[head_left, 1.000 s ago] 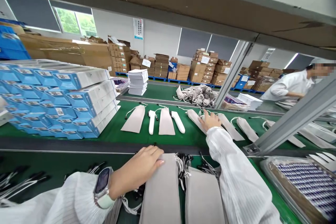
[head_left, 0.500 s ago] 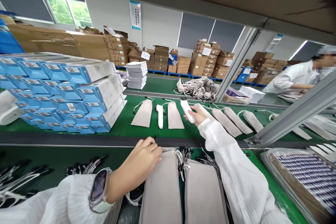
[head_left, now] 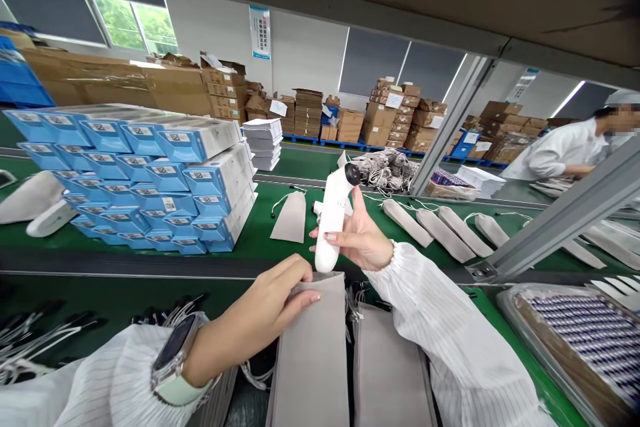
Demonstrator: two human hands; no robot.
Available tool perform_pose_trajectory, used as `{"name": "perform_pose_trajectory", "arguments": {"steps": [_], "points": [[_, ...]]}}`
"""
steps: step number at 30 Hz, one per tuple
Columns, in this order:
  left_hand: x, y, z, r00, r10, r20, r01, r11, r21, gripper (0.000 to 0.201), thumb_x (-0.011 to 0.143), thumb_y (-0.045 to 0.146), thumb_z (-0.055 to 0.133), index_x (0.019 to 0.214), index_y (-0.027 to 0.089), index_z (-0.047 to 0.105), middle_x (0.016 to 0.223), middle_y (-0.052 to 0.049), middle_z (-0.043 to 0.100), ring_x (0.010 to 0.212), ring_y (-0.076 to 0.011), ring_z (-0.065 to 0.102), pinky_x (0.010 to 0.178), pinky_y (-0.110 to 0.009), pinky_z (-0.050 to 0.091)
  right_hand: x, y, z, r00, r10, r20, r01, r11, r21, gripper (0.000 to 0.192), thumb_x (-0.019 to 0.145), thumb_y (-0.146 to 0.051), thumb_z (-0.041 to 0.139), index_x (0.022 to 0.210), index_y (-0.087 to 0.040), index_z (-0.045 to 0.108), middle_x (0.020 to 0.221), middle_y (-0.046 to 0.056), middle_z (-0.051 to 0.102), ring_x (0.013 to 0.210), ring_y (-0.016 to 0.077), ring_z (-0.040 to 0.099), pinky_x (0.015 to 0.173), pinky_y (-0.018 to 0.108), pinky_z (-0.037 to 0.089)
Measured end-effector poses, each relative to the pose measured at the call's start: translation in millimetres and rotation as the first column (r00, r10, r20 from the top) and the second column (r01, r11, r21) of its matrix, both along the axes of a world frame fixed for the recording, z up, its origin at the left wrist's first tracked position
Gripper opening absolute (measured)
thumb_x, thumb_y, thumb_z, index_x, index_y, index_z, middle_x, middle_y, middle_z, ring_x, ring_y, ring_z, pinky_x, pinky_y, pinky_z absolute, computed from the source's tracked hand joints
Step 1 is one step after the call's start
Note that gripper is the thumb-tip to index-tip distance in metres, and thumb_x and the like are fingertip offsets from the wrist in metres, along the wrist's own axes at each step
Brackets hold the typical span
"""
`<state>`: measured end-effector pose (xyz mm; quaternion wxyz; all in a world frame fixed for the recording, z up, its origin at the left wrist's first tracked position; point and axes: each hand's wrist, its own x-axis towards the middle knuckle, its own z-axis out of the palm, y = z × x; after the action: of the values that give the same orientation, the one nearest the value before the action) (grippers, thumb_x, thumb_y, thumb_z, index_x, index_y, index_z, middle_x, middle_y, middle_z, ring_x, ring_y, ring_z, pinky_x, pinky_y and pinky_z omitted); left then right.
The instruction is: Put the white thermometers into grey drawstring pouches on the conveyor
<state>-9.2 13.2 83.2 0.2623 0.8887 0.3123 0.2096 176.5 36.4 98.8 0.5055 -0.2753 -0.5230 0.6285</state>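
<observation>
In my right hand (head_left: pixel 367 237) is a white handheld device (head_left: pixel 331 223) with a round black end, gripped between thumb and fingers and tilted with that end up. Its lower tip hangs just above the mouth of a grey drawstring bag (head_left: pixel 317 353). My left hand (head_left: pixel 283 297) pinches that bag's top edge, thumb in front; the other fingertips are hidden by the cloth. A second pile of grey bags (head_left: pixel 393 360) lies to the right. Behind the held device, another white device on the belt is mostly covered.
Blue-and-white boxes (head_left: pixel 200 180) are stacked at left on the green belt (head_left: pixel 255 250). Filled grey pouches (head_left: pixel 445 233) lie in a row to the right. A metal post (head_left: pixel 450 127) slants upward at right. A tray of striped items (head_left: pixel 590 340) sits at lower right; a co-worker (head_left: pixel 560 147) stands beyond.
My right hand has brought the white device left and nearer, over the bag. My left hand has shifted its hold at the bag's top edge. The boxes appear further right in view.
</observation>
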Motion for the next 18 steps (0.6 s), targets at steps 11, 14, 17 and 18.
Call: {"name": "perform_pose_trajectory", "arguments": {"steps": [11,14,17,18], "points": [[-2.0,5.3,-2.1,0.971,0.173,0.164,-0.204,0.96,0.193,0.017,0.084,0.028,0.04,0.075,0.019,0.051,0.084,-0.003,0.041,0.077,-0.0133,0.046,0.067,-0.023,0.041,-17.2,-9.5,-15.0,0.741,0.196,0.643,-0.236,0.971,-0.023,0.055,0.075,-0.062,0.031,0.069,-0.013,0.056,0.06,0.0,0.052,0.049,0.0067,0.044,0.044,0.019,0.036],[-5.2,9.8,2.7,0.965,0.23,0.129,-0.251,0.95,0.187,0.019,0.085,0.031,0.037,0.077,0.019,0.05,0.086,-0.003,0.041,0.078,-0.0141,0.047,0.068,-0.024,0.041,-16.0,-9.8,-14.9,0.638,0.17,0.751,-0.213,0.976,-0.04,0.064,0.077,-0.064,0.02,0.06,-0.013,0.056,0.052,0.001,0.05,0.042,0.007,0.041,0.042,0.021,0.034],[-11.9,4.3,18.1,0.95,0.311,0.019,-0.311,0.948,0.068,0.023,0.084,0.038,0.035,0.081,0.019,0.048,0.077,-0.001,0.045,0.066,-0.0137,0.047,0.058,-0.024,0.039,8.6,4.7,-7.3,0.63,-0.414,0.657,0.197,0.904,0.379,0.053,0.077,-0.059,0.032,0.068,-0.015,0.06,0.054,0.0,0.052,0.049,0.0086,0.045,0.051,0.021,0.038],[-14.8,-0.4,24.5,0.958,0.283,-0.036,-0.284,0.959,-0.022,0.026,0.084,0.04,0.035,0.076,0.019,0.047,0.07,0.001,0.044,0.06,-0.0128,0.045,0.053,-0.023,0.037,20.0,10.8,-4.4,0.572,-0.583,0.577,0.346,0.809,0.475,0.047,0.076,-0.057,0.038,0.073,-0.015,0.06,0.053,0.0,0.052,0.05,0.009,0.045,0.053,0.022,0.038]]}}
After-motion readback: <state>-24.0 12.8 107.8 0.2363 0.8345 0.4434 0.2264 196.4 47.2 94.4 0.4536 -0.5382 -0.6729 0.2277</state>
